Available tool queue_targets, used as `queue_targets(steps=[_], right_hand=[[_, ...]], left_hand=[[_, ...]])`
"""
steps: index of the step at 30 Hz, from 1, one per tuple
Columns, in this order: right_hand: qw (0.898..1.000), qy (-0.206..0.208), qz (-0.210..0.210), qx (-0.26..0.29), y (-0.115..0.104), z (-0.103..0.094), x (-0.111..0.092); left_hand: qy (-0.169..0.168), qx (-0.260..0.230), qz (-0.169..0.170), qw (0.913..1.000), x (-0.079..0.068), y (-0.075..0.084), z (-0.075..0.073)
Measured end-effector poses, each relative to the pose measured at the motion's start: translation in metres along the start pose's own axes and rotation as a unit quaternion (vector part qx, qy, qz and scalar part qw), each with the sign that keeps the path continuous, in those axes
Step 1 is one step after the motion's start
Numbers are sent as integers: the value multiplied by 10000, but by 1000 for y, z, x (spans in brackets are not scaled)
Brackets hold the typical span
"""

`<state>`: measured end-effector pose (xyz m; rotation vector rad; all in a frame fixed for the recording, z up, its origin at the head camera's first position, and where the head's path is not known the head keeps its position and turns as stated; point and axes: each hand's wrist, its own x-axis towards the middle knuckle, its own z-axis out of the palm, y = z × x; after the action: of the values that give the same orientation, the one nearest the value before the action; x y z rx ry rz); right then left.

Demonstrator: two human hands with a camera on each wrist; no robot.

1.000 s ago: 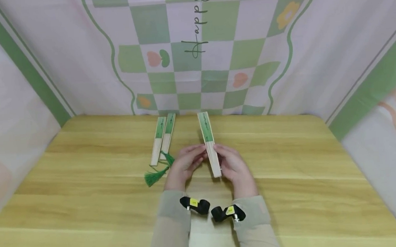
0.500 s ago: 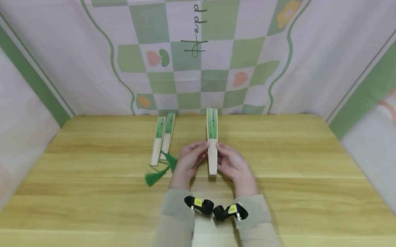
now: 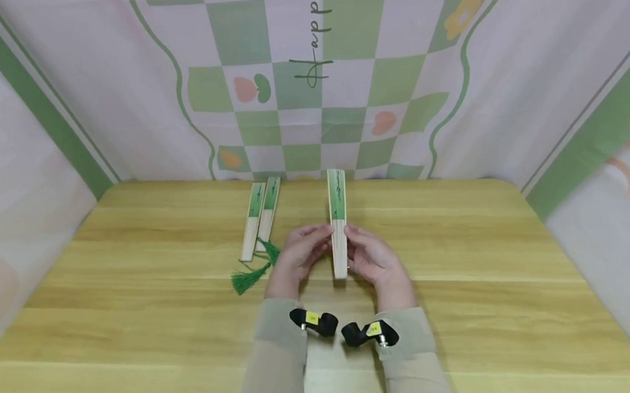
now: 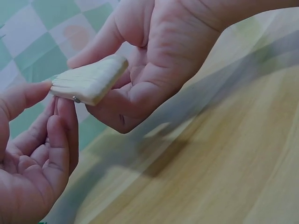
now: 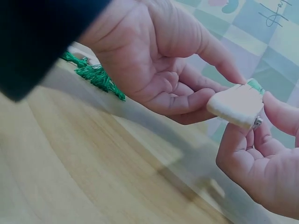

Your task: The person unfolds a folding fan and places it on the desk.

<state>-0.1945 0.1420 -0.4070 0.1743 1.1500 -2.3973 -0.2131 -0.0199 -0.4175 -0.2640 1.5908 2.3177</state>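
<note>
Both hands hold a folded hand fan [image 3: 339, 238] with pale ribs and a green upper part, raised over the table with its green end pointing away. My left hand [image 3: 303, 253] pinches its left side between thumb and curled fingers. On the other side my right hand [image 3: 374, 255] grips it the same way, thumb near the green edge. In the left wrist view the fan's pale end [image 4: 91, 79] shows a small metal rivet. Two more folded fans lie to the left, a left fan [image 3: 253, 223] and a right fan [image 3: 269, 215], side by side.
Green tassels [image 3: 248, 279] from the lying fans spread on the wooden table [image 3: 133, 285], close to the left forearm. A checkered cloth backdrop [image 3: 309, 123] rises at the table's far edge. Small black cameras [image 3: 316, 323] sit on the wrists.
A second ago the held fan leaned with its far end to the left; it has turned upright in view, its far end shifting right. Both hands keep hold of it. The lying fans stay put.
</note>
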Motion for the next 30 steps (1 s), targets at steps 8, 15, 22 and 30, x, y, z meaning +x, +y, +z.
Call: queue_targets(steps=[8, 15, 22, 30], right_hand=[[9996, -241, 100, 87, -3, -2, -2], [9997, -235, 103, 19, -4, -2, -2], [9997, -227, 91, 50, -4, -3, -2], [9999, -122, 75, -44, -4, -2, -1]], left_hand=[[-286, 168, 37, 9994, -3, 5, -4], [-340, 171, 40, 9993, 0, 4, -7], [-335, 221, -9, 9992, -1, 5, -8], [-331, 146, -36, 9993, -3, 6, -11]])
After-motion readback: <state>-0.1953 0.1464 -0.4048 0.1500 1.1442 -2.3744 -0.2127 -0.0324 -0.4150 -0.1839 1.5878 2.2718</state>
